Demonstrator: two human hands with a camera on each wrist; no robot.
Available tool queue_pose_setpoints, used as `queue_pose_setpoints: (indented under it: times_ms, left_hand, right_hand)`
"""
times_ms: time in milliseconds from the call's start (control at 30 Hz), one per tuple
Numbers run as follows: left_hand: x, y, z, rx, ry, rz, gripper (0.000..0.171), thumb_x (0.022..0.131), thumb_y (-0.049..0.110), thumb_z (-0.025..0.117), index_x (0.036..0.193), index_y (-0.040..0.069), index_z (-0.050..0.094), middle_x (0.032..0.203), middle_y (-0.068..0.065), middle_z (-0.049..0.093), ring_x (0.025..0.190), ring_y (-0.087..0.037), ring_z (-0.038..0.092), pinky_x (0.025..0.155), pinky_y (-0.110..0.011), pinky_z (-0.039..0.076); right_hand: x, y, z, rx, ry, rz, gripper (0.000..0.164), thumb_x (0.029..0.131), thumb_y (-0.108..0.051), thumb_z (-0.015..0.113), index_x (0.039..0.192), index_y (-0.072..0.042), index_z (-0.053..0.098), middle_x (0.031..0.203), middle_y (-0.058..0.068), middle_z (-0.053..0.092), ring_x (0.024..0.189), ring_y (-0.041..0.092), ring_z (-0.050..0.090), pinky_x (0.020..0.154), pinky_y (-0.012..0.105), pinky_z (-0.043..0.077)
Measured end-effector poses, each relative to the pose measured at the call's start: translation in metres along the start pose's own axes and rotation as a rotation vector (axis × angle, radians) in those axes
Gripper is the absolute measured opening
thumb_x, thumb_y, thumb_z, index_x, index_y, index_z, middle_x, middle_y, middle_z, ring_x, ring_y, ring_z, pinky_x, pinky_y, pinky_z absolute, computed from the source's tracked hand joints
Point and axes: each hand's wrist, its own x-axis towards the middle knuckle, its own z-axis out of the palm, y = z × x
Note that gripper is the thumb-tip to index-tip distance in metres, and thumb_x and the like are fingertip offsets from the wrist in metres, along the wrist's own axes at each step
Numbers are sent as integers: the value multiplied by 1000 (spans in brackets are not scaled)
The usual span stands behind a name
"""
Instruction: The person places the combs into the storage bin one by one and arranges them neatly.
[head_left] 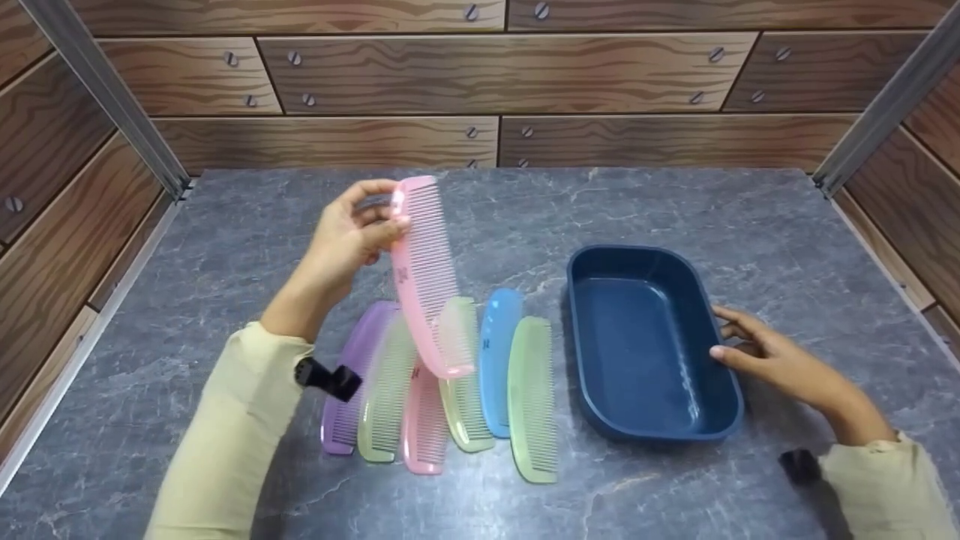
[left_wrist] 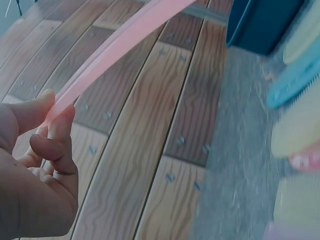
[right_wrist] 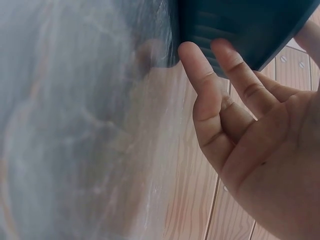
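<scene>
My left hand [head_left: 349,229] pinches a pink comb [head_left: 420,285] near its upper end between thumb and fingers. The comb is raised above a row of combs, its teeth facing right. In the left wrist view the same pink comb [left_wrist: 110,55] appears edge-on. To the right stands a deep blue plastic container [head_left: 637,360] with rounded corners. My right hand [head_left: 772,360] touches its right side, thumb at the rim and fingers along the outer wall. In the right wrist view, loosely extended fingers [right_wrist: 240,75] meet the container's outside [right_wrist: 235,25].
On the grey marbled table [head_left: 667,202] lie a purple comb [head_left: 360,360], a green comb [head_left: 386,397], another pink comb [head_left: 424,435], a yellow-green comb [head_left: 469,412], a blue comb [head_left: 499,360] and a light green comb [head_left: 532,405]. Wood-patterned panels [head_left: 510,75] surround the table.
</scene>
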Motion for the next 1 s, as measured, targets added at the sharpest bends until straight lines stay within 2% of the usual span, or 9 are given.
queue_pose_setpoints:
  times_ms: [200,733,867,1000]
  left_hand:
    - [7,2,27,-33,-39,-27,44,81,1,65,120,13,50,83,2,56,58,-7,52,46,-17,33]
    - [27,-1,111,-89,-196,-29,44,79,2,66,118,14,52,87,-3,62,64,-13,57,47,-19,33]
    - [33,-5,128,-118,-214,-21,42,80,1,66,119,11,52,83,-3,59,63,-12,57,48,-19,38]
    - [38,-13,140,-139,-205,-28,40,82,2,65,118,11,52,83,-3,58,64,-12,58,51,-19,42]
  right_hand:
    - [0,0,0,2,-3,5,61,95,-23,50,145,-4,20,122,22,49,95,-9,51,79,17,47]
    - [-2,-1,-1,8,2,10,60,96,-21,49,145,-4,20,119,21,49,94,-8,52,78,18,47]
    - [-1,-1,-1,4,14,-4,59,95,-20,50,145,-5,22,120,20,49,95,-7,52,78,17,47]
    - [-1,0,0,6,13,-12,58,95,-20,50,145,-5,22,125,21,46,97,-8,51,79,17,47]
